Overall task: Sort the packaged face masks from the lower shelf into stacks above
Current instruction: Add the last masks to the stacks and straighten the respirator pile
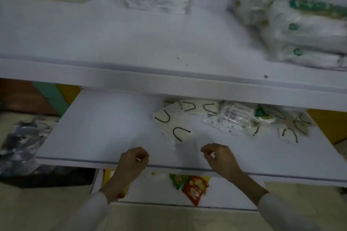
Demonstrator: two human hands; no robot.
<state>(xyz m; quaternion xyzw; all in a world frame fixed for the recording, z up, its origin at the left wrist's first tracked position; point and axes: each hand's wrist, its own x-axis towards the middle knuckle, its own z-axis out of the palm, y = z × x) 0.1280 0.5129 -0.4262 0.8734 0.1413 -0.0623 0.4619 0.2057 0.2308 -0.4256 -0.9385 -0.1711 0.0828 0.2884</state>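
You see a smooth, matt white shelf (105, 129), masks (173, 124) in glossy, crinkled clear plastic, and sachets (195, 189) in shiny printed wrap.

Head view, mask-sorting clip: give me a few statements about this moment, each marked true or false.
1. The left hand and the right hand are both at the front edge of the lower shelf. True.
2. The left hand grips a mask package. False: its fingers are curled, but the loose mask packages lie farther back, apart from it.
3. The loose mask packages lie on the lower shelf's left half. False: they spread from the middle to the right.
4. A green-labelled stack stands at the right of the upper shelf. True.
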